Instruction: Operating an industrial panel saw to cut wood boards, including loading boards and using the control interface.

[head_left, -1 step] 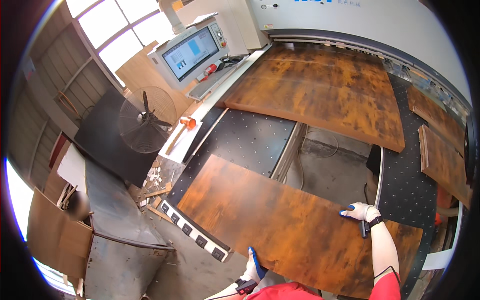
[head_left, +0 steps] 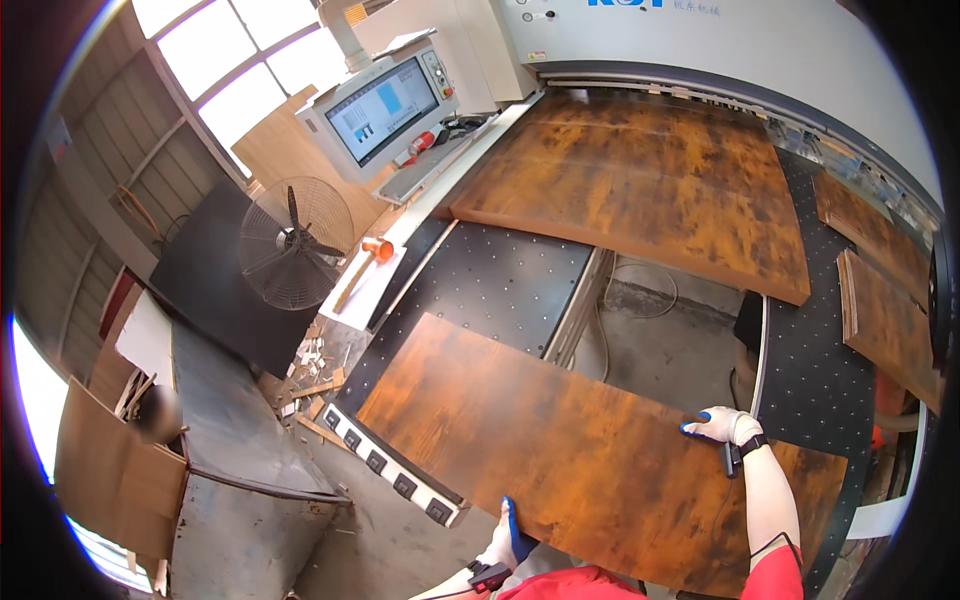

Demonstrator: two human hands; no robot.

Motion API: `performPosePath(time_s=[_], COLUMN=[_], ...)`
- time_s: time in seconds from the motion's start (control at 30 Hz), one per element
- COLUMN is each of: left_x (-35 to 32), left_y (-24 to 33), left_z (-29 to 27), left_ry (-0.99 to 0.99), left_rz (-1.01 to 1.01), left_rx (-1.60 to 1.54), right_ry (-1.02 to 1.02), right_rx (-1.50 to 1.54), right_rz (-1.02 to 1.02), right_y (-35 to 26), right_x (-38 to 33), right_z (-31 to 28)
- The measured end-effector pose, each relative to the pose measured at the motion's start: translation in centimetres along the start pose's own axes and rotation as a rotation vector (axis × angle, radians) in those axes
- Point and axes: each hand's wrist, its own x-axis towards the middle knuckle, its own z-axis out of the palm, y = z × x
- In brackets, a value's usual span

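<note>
A large rust-brown wooden panel (head_left: 560, 450) lies flat on a black perforated machine table (head_left: 490, 285), slanting from upper left to lower right. My left hand (head_left: 505, 545), in a white glove with a blue palm, grips the panel's near edge. My right hand (head_left: 722, 425), gloved the same way, curls its fingers over the panel's far edge near the right end. A black band sits on each wrist.
A bigger brown panel (head_left: 640, 190) lies by the grey machine at the back. A control console with a screen (head_left: 385, 110), a floor fan (head_left: 290, 245) and an orange-headed mallet (head_left: 365, 265) stand to the left. Narrow boards (head_left: 885, 310) lie right; wood scraps (head_left: 310, 380) litter the floor.
</note>
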Motion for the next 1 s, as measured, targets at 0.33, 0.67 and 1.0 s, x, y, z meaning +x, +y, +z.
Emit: performPosePath(time_s=[0.33,0.67,1.0], left_x=[-4.5,11.3,11.4], left_y=[27.3,47.3,46.5], left_z=[-1.2,0.4,-1.9], left_ry=[-0.134,0.425,0.343], left_rz=[0.334,0.515,0.558], left_rx=[0.772,1.93,1.81], right_ry=[-0.067,-0.152,-0.073], right_rx=[0.039,0.019,0.078], right_rz=[-0.006,-0.127,-0.085], right_y=[3.7,-17.7,-22.1], right_x=[3.9,14.2,12.2], right_z=[1.7,-1.5,-2.1])
